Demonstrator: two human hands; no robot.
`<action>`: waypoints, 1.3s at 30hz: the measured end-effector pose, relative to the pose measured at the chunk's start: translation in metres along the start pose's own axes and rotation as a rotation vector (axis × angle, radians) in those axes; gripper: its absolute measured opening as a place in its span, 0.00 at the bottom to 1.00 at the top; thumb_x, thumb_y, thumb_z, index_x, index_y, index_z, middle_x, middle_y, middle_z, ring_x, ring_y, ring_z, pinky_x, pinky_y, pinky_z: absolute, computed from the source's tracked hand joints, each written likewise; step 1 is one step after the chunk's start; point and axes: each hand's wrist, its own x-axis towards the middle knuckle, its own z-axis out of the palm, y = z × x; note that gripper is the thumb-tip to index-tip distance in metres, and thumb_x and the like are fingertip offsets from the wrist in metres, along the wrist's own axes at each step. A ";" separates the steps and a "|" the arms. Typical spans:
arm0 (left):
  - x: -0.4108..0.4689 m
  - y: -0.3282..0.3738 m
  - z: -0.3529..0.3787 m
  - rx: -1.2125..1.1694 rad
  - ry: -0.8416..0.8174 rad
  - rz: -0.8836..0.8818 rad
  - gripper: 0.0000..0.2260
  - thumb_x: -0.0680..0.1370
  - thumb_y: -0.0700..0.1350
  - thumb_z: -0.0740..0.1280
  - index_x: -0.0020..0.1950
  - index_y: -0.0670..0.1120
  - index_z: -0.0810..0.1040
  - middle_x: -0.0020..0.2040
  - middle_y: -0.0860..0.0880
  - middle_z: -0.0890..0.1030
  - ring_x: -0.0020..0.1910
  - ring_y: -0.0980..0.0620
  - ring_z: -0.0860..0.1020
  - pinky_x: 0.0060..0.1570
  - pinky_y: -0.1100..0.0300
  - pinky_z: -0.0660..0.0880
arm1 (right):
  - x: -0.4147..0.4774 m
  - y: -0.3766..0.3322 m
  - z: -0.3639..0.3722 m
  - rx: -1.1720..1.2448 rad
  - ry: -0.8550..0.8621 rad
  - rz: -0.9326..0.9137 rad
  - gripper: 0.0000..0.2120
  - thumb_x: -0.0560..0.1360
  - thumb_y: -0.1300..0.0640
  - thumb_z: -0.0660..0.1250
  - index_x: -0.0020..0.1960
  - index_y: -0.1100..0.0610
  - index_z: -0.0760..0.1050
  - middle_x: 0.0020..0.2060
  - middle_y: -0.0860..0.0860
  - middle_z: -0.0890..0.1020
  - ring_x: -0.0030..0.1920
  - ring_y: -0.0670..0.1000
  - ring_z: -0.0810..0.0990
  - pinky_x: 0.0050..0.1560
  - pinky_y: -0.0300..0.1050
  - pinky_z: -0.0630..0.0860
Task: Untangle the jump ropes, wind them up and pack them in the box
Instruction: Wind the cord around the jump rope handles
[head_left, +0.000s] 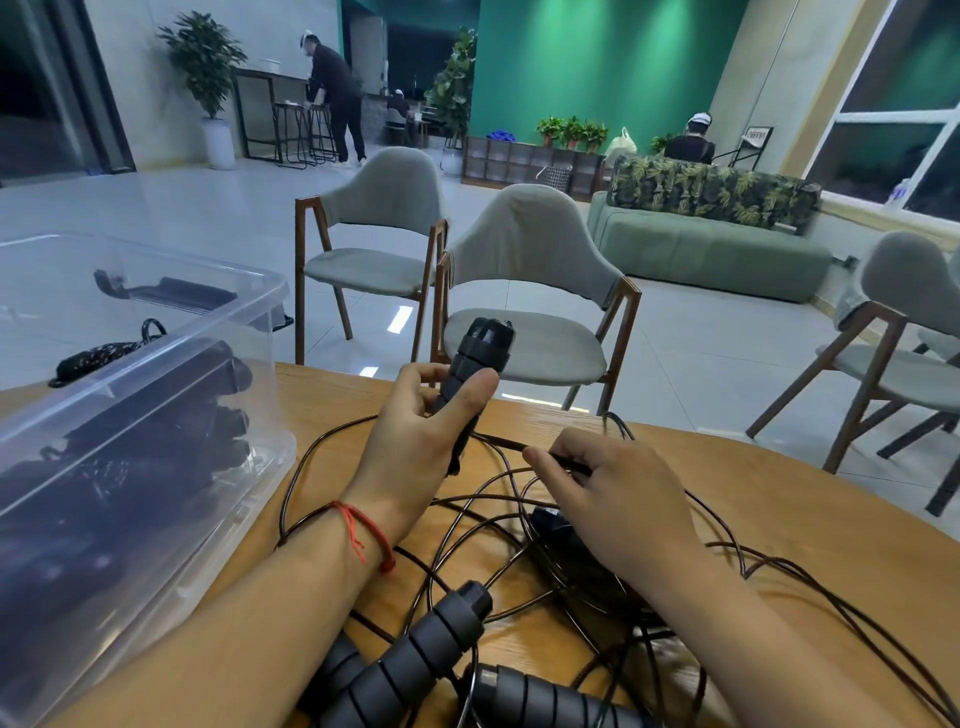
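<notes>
Black handle (480, 353) gripped in left hand (421, 431), right hand (613, 493) pinching cord (498, 441)

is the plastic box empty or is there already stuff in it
Not empty: black jump ropes with their handles show through the box wall. How many, cannot tell.

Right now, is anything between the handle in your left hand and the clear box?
No object sits between the handle and the box. But the handle joins the tangle of cords on the table, which the right hand pinches, so it would likely drag.
</notes>
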 end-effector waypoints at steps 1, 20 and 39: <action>0.001 -0.001 -0.001 0.025 0.051 -0.010 0.33 0.68 0.74 0.71 0.63 0.53 0.75 0.45 0.47 0.79 0.40 0.48 0.78 0.34 0.58 0.73 | -0.002 -0.005 -0.001 0.011 -0.015 -0.054 0.15 0.82 0.35 0.65 0.44 0.43 0.82 0.30 0.38 0.77 0.35 0.42 0.79 0.34 0.32 0.68; -0.014 -0.003 0.012 0.685 -0.158 0.198 0.24 0.84 0.68 0.48 0.56 0.60 0.80 0.50 0.53 0.80 0.51 0.55 0.79 0.52 0.47 0.78 | 0.007 -0.025 -0.039 0.128 0.120 -0.280 0.09 0.82 0.44 0.71 0.52 0.49 0.85 0.41 0.40 0.84 0.42 0.43 0.83 0.40 0.46 0.80; -0.027 0.009 0.013 0.851 -0.501 0.729 0.33 0.74 0.66 0.75 0.71 0.52 0.70 0.49 0.58 0.81 0.40 0.59 0.80 0.37 0.61 0.79 | 0.023 -0.008 -0.074 0.356 -0.270 -0.022 0.14 0.70 0.33 0.76 0.40 0.44 0.86 0.38 0.46 0.81 0.39 0.48 0.78 0.40 0.50 0.74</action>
